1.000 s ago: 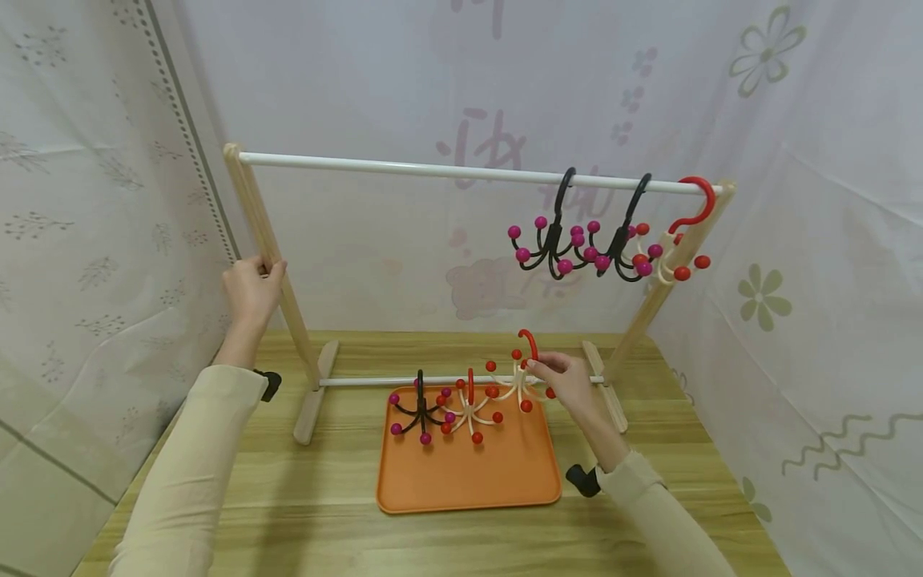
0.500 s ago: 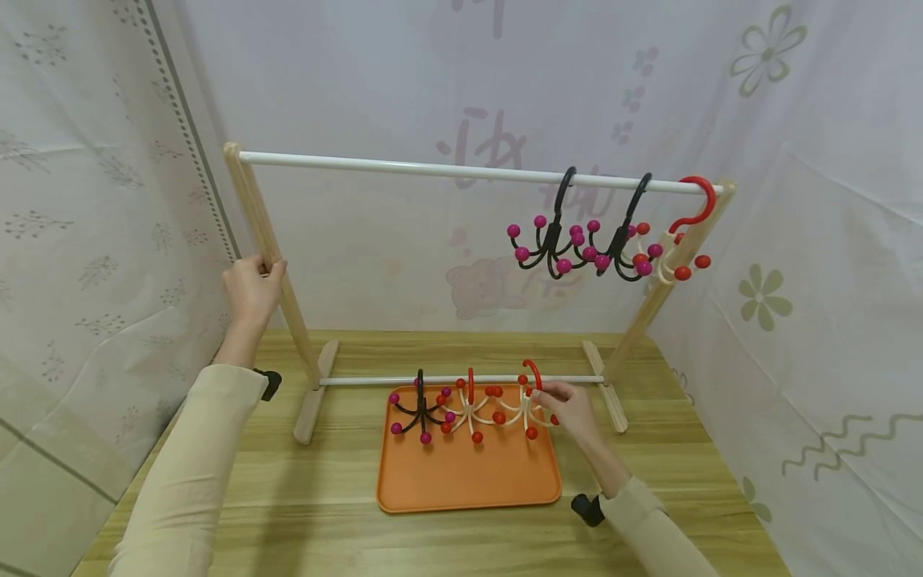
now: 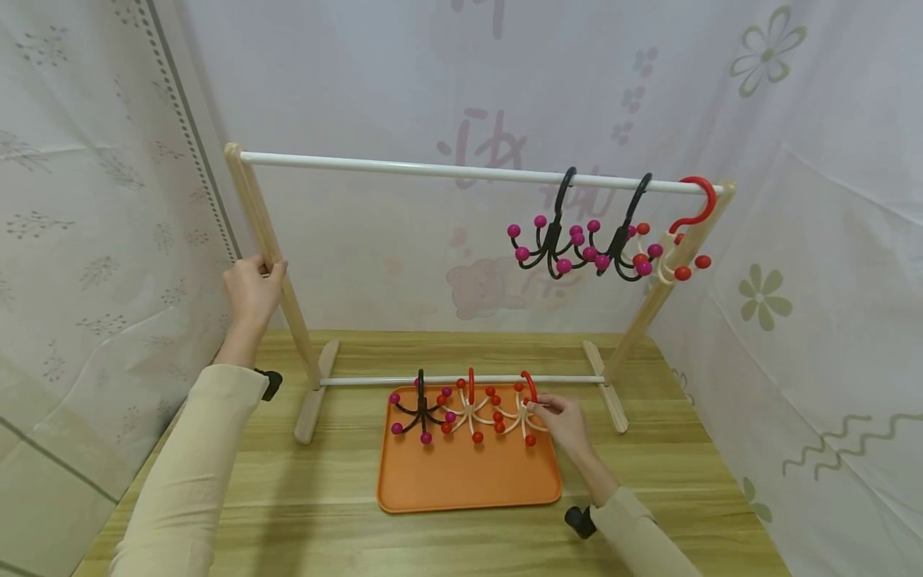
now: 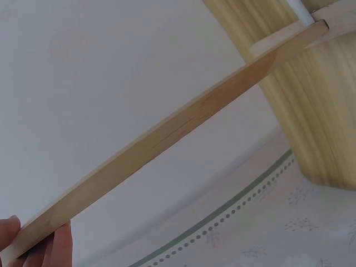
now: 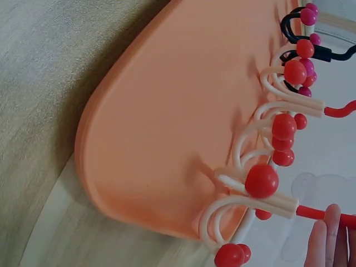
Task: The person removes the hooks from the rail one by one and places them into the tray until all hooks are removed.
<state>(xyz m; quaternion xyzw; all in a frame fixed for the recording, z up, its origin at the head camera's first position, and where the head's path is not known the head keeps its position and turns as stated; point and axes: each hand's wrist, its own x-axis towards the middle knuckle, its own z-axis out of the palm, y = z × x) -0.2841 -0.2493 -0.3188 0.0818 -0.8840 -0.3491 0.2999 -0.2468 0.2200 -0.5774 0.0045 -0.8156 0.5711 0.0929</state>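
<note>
My left hand (image 3: 252, 290) grips the left wooden post (image 3: 290, 308) of a rack; in the left wrist view, fingers (image 4: 60, 247) wrap its edge. My right hand (image 3: 566, 423) pinches the red hook of a cream multi-arm hanger (image 5: 278, 204) with red ball tips. This hanger stands at the back right of the orange tray (image 3: 469, 481), its lower arms at the tray surface. Left of it on the tray are a similar cream hanger (image 3: 469, 410) with a red hook and a black hanger (image 3: 421, 407) with magenta balls.
Two black hangers (image 3: 552, 239) (image 3: 618, 242) and a red-hooked hanger (image 3: 698, 210) hang at the right of the white top rail (image 3: 404, 168). A lower white rail (image 3: 353, 381) runs behind the tray. Wooden feet (image 3: 606, 389) stand on the wood-grain table (image 3: 324, 497).
My right hand has lowered the red-hooked hanger to the tray, then shifted it slightly left beside the other cream hanger. The left hand keeps its place on the post.
</note>
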